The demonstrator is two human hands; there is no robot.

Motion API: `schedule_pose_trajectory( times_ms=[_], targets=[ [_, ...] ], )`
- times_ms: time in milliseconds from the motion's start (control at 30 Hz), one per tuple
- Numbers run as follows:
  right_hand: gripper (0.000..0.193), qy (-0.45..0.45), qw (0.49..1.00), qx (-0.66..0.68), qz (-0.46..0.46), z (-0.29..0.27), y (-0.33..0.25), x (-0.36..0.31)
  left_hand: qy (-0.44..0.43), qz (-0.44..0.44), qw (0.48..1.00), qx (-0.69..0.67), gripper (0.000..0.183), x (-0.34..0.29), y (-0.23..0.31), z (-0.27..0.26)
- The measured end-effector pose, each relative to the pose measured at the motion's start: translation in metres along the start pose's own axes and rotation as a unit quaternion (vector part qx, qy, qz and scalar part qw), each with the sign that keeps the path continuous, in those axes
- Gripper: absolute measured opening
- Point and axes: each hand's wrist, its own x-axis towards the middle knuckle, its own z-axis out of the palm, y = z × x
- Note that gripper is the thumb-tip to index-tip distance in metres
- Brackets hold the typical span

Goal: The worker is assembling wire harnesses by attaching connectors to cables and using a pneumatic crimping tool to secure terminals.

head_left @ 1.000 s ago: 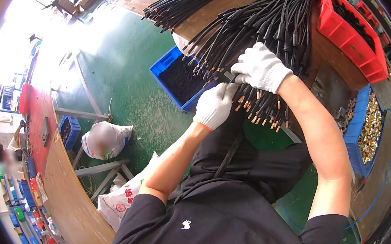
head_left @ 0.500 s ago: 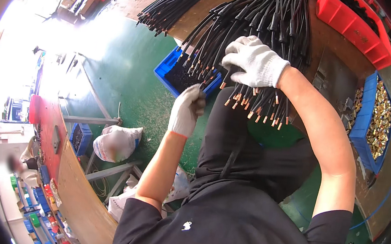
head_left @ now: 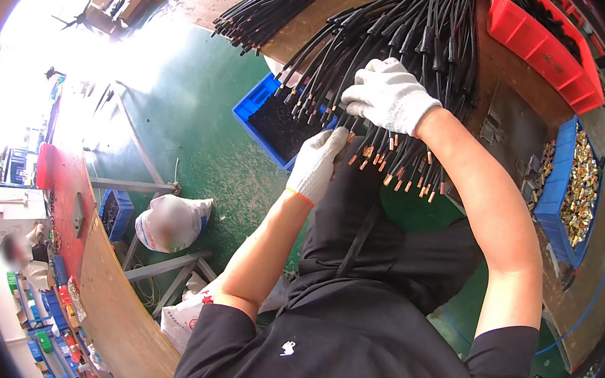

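A thick spread of black cables (head_left: 402, 36) with bare copper ends hangs over the bench's near edge. My right hand (head_left: 390, 96), in a white knit glove, lies over the middle of the spread with its fingers curled around a cable. Below and to the left, my gloved left hand (head_left: 317, 163) has its thumb and fingers closed at a cable's lower end; the fingertips are partly hidden. Just left of that hand, a blue bin (head_left: 255, 136) holds many small black pieces. Beside the spread lies another bundle of black cables (head_left: 274, 14).
At right, a red bin (head_left: 544, 55) holds black parts, and a blue bin (head_left: 549, 203) is filled with brass-coloured pieces. A white sack (head_left: 183, 232) stands on the green floor by a metal table frame (head_left: 137, 186). Another person (head_left: 34, 255) is at far left.
My left hand has moved right and slightly up, from beside the blue bin to the cable ends under my right hand. The right hand has shifted slightly left.
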Motion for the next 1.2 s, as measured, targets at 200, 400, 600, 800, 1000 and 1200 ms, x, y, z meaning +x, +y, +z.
schedule_pose_trajectory(
  times_ms=[200, 400, 600, 800, 1000, 1200],
  targets=[
    [0.022, -0.005, 1.000, -0.015, 0.001, 0.007, 0.000, 0.002, -0.023, 0.012, 0.999, -0.036, 0.037, 0.002, -0.011, -0.009],
    [0.021, 0.004, 1.000, -0.003, -0.010, 0.003, -0.002, 0.003, 0.026, 0.026, 0.999, 0.018, 0.038, 0.010, -0.009, 0.000],
    [0.020, -0.013, 1.000, -0.019, 0.000, 0.001, 0.000, 0.003, 0.008, 0.032, 0.999, 0.011, 0.036, 0.004, -0.002, 0.002],
    [0.020, -0.009, 1.000, 0.007, -0.011, 0.002, 0.001, -0.004, 0.001, 0.010, 1.000, 0.026, 0.047, -0.011, -0.004, 0.007],
    [0.022, 0.047, 0.999, 0.023, 0.002, 0.003, 0.000, -0.001, 0.024, -0.035, 0.998, -0.037, 0.032, -0.040, -0.072, -0.071],
    [0.030, 0.009, 0.997, 0.009, 0.076, 0.004, -0.002, 0.012, 0.108, -0.009, 0.977, -0.184, 0.021, -0.012, -0.001, -0.038]
  ],
)
